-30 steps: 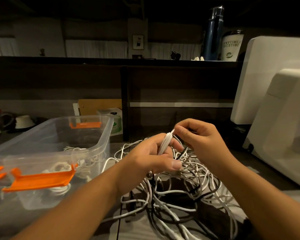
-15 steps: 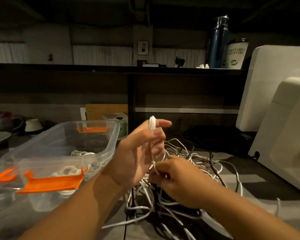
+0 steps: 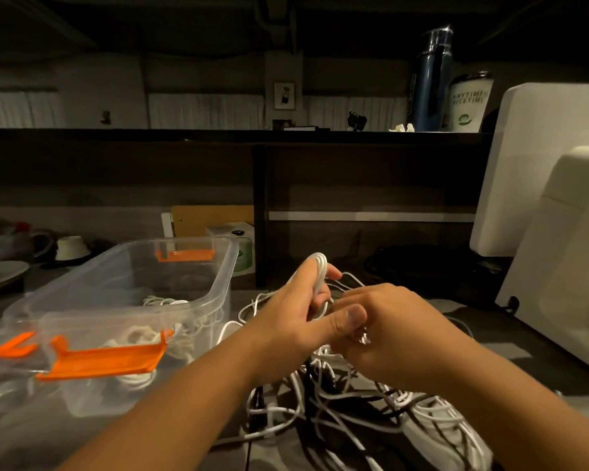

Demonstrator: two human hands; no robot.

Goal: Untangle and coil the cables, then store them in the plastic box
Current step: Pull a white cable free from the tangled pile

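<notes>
L hand (image 3: pixel 296 314) holds white coil (image 3: pixel 319 277); R hand (image 3: pixel 388 334) pinches cable.

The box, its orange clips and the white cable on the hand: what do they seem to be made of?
The box looks like clear, slightly glossy plastic: the coils inside show through its walls. The orange clips look like opaque moulded plastic, matte. The cable round the left hand seems rubbery-sheathed, smooth, since it bends in tight loops.
</notes>
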